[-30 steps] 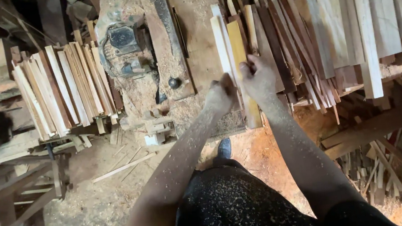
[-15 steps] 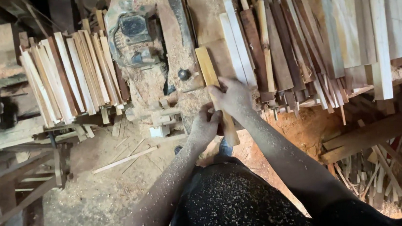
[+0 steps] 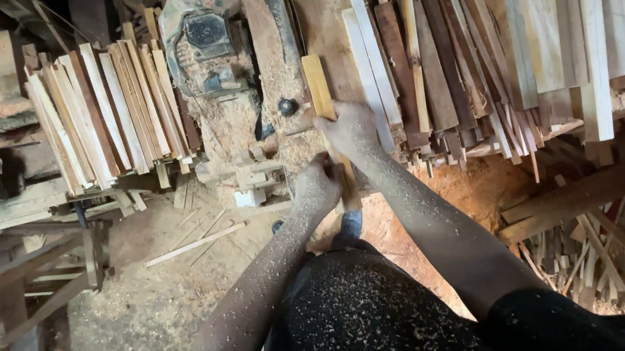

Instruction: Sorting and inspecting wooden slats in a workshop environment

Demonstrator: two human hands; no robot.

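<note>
A yellowish wooden slat (image 3: 324, 112) is held lengthwise on the sawdust-covered bench (image 3: 325, 4), its far end lying near the dark machine (image 3: 210, 47) set into the bench top. The right hand (image 3: 350, 129) is laid over the middle of the slat, fingers closed down on it. The left hand (image 3: 317, 186) is clamped on the near end of the slat, at the bench edge, fingers curled around it. Both forearms are dusted with sawdust.

No bins or boxes are seen; the wood is kept in loose stacks. A pile of pale and dark slats (image 3: 470, 50) is laid just right of the held slat, touching or nearly touching the right hand. A second stack of slats (image 3: 105, 112) is leaned on a stand left of the machine. A small black knob (image 3: 287, 107) sits on the bench just left of the slat. Offcuts (image 3: 614, 244) are scattered on the floor at the right, and a thin stick (image 3: 194, 244) lies on the dusty floor at the left.
</note>
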